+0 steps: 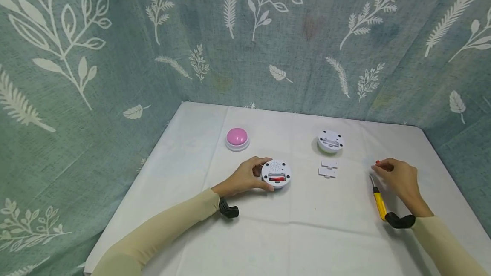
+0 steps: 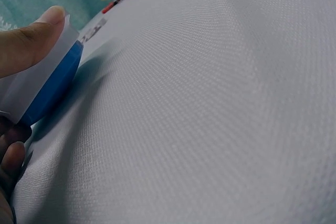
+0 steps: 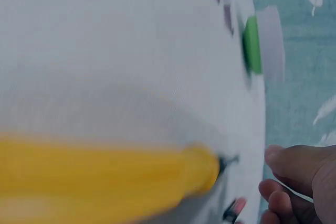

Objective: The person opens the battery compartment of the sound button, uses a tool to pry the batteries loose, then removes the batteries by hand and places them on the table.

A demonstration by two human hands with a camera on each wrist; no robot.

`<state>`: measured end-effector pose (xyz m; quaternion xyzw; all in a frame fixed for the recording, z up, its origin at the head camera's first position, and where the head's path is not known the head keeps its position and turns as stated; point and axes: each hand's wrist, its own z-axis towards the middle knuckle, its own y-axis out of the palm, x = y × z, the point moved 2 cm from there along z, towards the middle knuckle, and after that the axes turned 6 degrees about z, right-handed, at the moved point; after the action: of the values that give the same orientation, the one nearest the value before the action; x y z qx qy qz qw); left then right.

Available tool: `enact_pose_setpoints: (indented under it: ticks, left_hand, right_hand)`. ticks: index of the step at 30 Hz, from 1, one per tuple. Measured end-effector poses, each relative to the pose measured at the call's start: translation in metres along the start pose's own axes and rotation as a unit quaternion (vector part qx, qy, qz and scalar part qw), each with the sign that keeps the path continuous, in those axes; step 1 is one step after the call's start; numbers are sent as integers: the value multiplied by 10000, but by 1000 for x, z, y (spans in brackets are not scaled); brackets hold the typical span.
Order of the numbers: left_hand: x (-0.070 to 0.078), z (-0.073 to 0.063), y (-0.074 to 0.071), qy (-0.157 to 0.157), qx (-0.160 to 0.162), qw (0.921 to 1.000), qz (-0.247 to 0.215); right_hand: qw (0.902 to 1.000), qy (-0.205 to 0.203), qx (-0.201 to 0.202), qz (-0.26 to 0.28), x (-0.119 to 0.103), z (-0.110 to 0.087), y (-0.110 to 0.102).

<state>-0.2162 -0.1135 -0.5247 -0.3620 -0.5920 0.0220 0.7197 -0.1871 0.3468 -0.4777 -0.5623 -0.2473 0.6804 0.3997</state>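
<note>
Blue button (image 1: 275,168) sits snug in left hand (image 1: 245,176), slot (image 1: 277,175) up, likely for easy reach; right of it, right hand (image 1: 400,180), slightly parted, looks empty.

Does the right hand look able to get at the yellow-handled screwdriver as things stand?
Likely yes: the screwdriver lies on the white cloth just beside the right hand, and nothing appears to stand between them or rest on its handle.
</note>
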Motion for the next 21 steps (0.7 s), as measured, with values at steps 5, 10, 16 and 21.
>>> enact_pose_setpoints:
  ticks: [5, 10, 16, 21]
  left_hand:
    - [-1, 0, 0, 49, 18, 10000, -42]
    - [-1, 0, 0, 9, 6, 10000, -46]
    - [1, -1, 1, -77, 0, 9999, -113]
    - [1, 0, 1, -58, 5, 10000, -23]
  right_hand:
    - [9995, -256, -189, 51, -20, 3, 6]
    - [9973, -610, -408, 42, -39, 4, 14]
    - [9941, -767, -708, 290, -62, 2, 28]
    - [9903, -947, -920, 435, -81, -1, 41]
